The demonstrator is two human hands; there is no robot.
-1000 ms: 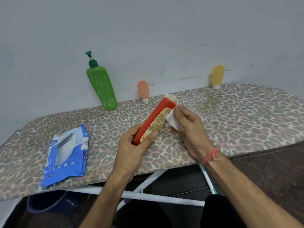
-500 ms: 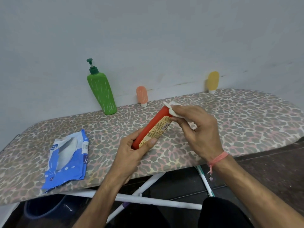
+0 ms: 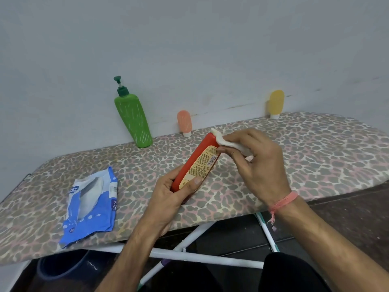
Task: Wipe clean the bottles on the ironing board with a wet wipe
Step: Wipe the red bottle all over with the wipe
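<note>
Since 1 second ago, the right hand [image 3: 260, 165] has climbed from beside the red bottle [image 3: 196, 161] to lie over its top end, and the wet wipe [image 3: 228, 142] now drapes over the cap there.

Nearest, the left hand [image 3: 170, 199] grips the bottle's lower end above the near edge of the ironing board [image 3: 315, 157], thumb pressed on the yellow label, fingers curled round behind. The bottle slants up and away to the right between the 2 hands, held clear of the board. At its top end the right hand pinches the white wipe against the cap, thumb under the label's upper corner; a pink thread band [image 3: 283, 202] circles that wrist.

Left of the hands, toward the board's near left corner, a blue wipes packet [image 3: 92, 207] lies flat with its flap open.

Along the far edge, against the wall, 3 more bottles stand upright: a green pump bottle [image 3: 133, 121] at left, a small peach tube [image 3: 184, 123] on its cap just beyond the red bottle's top, and a yellow tube [image 3: 276, 104] well apart toward the far right.
</note>
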